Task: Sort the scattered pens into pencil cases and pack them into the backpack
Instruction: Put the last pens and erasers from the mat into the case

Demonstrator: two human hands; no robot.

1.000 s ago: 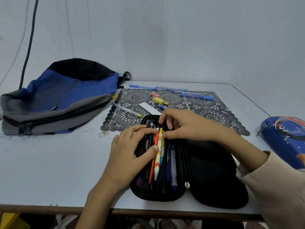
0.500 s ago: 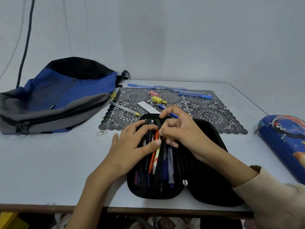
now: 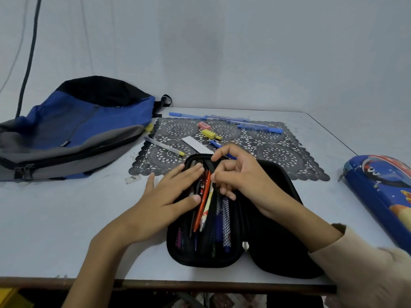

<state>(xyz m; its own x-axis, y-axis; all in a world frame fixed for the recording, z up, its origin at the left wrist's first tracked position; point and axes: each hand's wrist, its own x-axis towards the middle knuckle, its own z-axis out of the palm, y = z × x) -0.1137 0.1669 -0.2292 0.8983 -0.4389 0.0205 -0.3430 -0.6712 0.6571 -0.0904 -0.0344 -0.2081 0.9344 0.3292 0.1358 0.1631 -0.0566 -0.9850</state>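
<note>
A black pencil case lies open near the table's front edge. Its left half holds several pens, among them an orange pen and a yellow-and-white pen. My left hand rests flat on the pens at the case's left side, fingers straight. My right hand hovers over the case's upper middle with curled fingers, pinching the edge of the black mesh divider flap beside the pens. A blue, grey and black backpack lies at the left, its zips closed.
A black lace mat behind the case carries blue pens, a yellow highlighter, a pink eraser, a white card and a clear pen. A blue printed pencil case lies at the right edge.
The yellow-and-white pen went from lying on top to being partly tucked beside the divider flap. My left hand flattened over the pens; my right hand's fingers shifted from the pen to the flap.
</note>
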